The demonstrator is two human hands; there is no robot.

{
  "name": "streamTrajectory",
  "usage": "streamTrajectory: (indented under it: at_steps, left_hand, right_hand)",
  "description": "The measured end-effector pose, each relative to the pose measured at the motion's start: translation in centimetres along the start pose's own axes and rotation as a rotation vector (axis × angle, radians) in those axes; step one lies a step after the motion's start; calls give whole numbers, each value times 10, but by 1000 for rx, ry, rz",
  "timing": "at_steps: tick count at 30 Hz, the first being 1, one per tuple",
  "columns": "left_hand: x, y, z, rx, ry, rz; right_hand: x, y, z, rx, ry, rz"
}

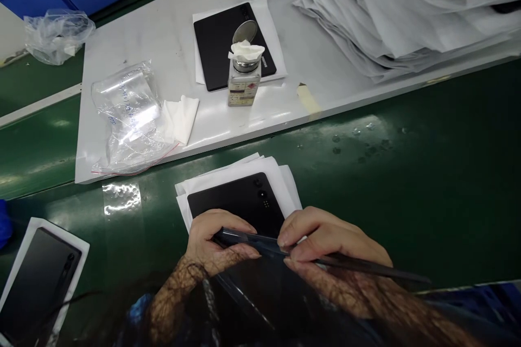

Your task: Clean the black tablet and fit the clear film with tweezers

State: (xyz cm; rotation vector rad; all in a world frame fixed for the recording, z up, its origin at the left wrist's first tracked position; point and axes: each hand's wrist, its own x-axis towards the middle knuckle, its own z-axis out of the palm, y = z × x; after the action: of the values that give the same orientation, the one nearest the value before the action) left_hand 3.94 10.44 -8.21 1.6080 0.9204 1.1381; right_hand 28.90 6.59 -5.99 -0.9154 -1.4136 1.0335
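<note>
From where I watch, the lower part of the view is hard to read: a dark, glossy transparent film sheet (pixel 260 282) lies tilted across the bottom, and I see both wrists only through it, overlaid with a net-like reflection. Its lower edge is cut off by the frame, and I cannot make out where it ends on the left.

My left hand (pixel 215 244) is curled, thumb and forefinger pinching the film's upper edge. My right hand (pixel 325 241) pinches the same edge just beside it, fingers pressed together and pointing left. Both grips are closed on the film, and the two hands nearly touch.

Under the hands lies a flat black tablet with camera lenses (pixel 240 200), its near half hidden by the hands and film. It rests on a few white paper sheets (pixel 244 168) on the green belt (pixel 407 173).

I count three black tablets: this one, a second black tablet on white paper (pixel 220 43) on the white worktop (pixel 163 38), and a third black tablet in a white tray (pixel 36 282), cut off at the lower left. One small capped solvent bottle topped with a white wipe (pixel 244 73) stands on the second tablet. Two clear plastic bags (pixel 126 114) lie on the left, a folded white cloth (pixel 181 116) touching the nearer one. A heap of white sheets (pixel 399 5) runs out of view at the upper right.
</note>
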Motion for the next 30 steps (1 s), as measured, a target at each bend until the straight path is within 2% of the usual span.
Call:
streamTrajectory:
  at_steps: [8,20,22,25,28,30]
  left_hand:
    - [2,3,-1,1,-18,36]
    - [5,5,1,69,-5,76]
    - [5,6,1,75,-6,72]
    - [7,7,3,88,-4,87]
    - [9,8,3,112,-29,116]
    - [10,9,2,131,-45,125]
  right_hand:
    - [0,9,-1,-19,-19,-72]
    - [-15,0,3,4,6,-35]
    - [-15,4,5,36,71,-45]
    - [-6,19,10,161,295,7]
    - [9,38,13,339,487,224]
    - [17,49,15,429,526,360]
